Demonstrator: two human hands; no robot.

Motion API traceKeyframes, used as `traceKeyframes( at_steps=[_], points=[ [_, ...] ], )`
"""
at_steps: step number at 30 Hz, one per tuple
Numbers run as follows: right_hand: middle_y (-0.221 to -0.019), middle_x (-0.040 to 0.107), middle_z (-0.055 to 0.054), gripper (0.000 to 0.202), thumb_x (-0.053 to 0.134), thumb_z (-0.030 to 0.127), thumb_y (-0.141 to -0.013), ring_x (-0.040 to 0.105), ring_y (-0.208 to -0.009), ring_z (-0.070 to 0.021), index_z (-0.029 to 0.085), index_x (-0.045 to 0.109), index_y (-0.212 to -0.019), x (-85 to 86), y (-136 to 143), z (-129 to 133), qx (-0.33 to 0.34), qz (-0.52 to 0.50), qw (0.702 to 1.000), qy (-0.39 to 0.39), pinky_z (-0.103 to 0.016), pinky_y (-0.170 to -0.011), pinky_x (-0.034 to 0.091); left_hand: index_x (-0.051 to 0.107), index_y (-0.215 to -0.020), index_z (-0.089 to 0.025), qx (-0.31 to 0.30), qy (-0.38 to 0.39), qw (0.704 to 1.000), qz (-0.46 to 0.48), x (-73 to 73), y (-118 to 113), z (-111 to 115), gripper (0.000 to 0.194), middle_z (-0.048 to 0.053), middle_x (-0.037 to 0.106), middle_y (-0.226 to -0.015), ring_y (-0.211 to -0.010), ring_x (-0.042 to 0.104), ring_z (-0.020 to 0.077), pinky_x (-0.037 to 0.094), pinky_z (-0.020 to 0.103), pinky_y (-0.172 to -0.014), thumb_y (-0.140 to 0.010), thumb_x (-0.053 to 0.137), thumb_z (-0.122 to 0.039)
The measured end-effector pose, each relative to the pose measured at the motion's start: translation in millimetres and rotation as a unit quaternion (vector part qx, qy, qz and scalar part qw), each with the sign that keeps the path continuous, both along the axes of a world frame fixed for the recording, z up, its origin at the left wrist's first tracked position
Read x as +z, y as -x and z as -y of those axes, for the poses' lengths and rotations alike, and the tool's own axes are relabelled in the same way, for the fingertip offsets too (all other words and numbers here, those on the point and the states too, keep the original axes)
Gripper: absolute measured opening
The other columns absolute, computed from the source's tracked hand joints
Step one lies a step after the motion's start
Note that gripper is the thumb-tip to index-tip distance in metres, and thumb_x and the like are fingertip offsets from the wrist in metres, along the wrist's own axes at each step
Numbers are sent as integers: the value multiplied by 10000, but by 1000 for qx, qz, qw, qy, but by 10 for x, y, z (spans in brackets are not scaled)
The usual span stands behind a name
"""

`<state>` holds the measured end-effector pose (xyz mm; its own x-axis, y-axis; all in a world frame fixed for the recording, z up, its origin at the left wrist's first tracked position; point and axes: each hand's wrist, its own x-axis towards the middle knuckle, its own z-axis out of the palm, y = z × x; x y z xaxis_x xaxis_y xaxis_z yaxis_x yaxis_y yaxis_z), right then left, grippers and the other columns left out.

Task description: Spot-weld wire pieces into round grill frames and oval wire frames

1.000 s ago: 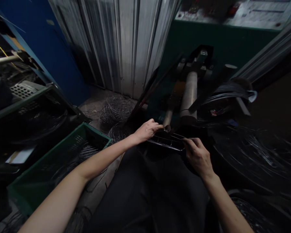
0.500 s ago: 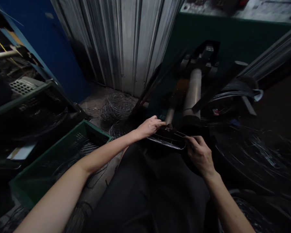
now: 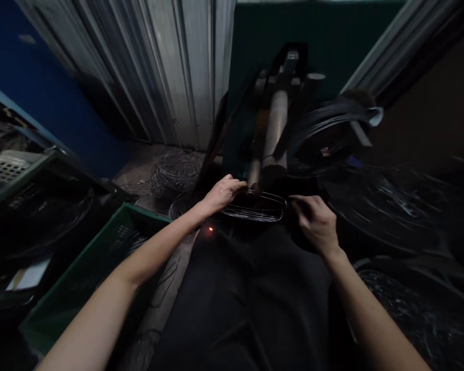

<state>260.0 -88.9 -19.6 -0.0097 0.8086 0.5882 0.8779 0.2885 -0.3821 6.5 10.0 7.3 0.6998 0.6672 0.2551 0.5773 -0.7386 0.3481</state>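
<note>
My left hand [image 3: 226,194] pinches the left end of a wire frame [image 3: 253,215], a long rounded loop of thin shiny wires. The frame lies level above my dark-clad lap, under the tip of a metal rod [image 3: 254,175] on the machine. Just off the frame's right end is my right hand [image 3: 317,220], its fingers loosely curled and apart, with nothing visible in them. A thicker metal cylinder [image 3: 276,121] slants down beside the rod. One orange spark [image 3: 211,229] glows near my left wrist.
A green crate [image 3: 77,275] with wire pieces stands to my left. Tangled wire [image 3: 174,175] lies on the floor by the corrugated metal wall [image 3: 170,67]. Wire coils [image 3: 325,121] hang at the right of the machine, and a container of shiny wire pieces [image 3: 402,304] is at lower right.
My right hand has let go of the wire frame and moved slightly away from its right end. A spark has appeared. The view has turned to the right.
</note>
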Motion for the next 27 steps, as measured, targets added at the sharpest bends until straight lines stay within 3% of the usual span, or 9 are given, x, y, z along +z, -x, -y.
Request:
traceKeyframes(
  at_steps=[3,8,10,14,18,22,27],
  points=[
    [-905,622,-90,232,465,354,-884,602,-844,-203,175,592,-959,-99,-191,83,-36,-20,999,6,-342,-760,486,620,-1035,-149,-13,-1,999,32,-95,9,-32,222,34,641,-875,-801,453,136,388,227,-726,-885,457,-151],
    [-829,632,-57,219,453,336,-901,614,-737,-165,181,608,-893,-187,-202,121,28,-2,999,34,-282,-677,484,638,-1004,-166,-3,40,996,85,-229,108,-60,204,31,644,-899,-817,499,122,421,225,-758,-896,480,-237],
    [-806,635,-46,224,440,311,-913,610,-704,-147,183,623,-905,-156,-113,129,37,9,999,24,-253,-647,470,639,-1026,-182,18,25,997,73,-168,183,-19,215,34,640,-941,-867,498,135,426,251,-806,-892,492,-266],
    [-779,624,-38,257,411,278,-927,577,-643,-122,189,645,-987,-69,95,167,7,82,997,4,-217,-565,413,589,-1105,-163,87,-63,992,66,127,214,233,299,62,614,-1008,-924,478,173,421,317,-871,-862,539,-331],
    [-714,578,-28,281,386,188,-913,512,-591,-108,188,645,-1023,-24,303,179,-15,167,986,-21,-207,-474,321,556,-1016,-111,69,-93,993,-23,314,10,473,322,92,585,-960,-910,490,212,443,339,-823,-813,600,-357],
    [-714,556,-34,334,358,101,-868,468,-591,-109,192,631,-1036,-24,458,156,13,194,981,3,-204,-445,271,513,-1073,-104,68,-29,993,-88,244,-97,435,358,101,597,-933,-905,541,222,460,339,-798,-810,608,-328],
    [-719,546,-33,333,382,67,-819,445,-587,-109,193,638,-991,-28,496,164,31,198,979,26,-204,-442,249,603,-1041,-119,40,59,991,-115,131,-23,314,355,98,661,-930,-908,613,218,466,291,-771,-770,652,-341]
  ],
)
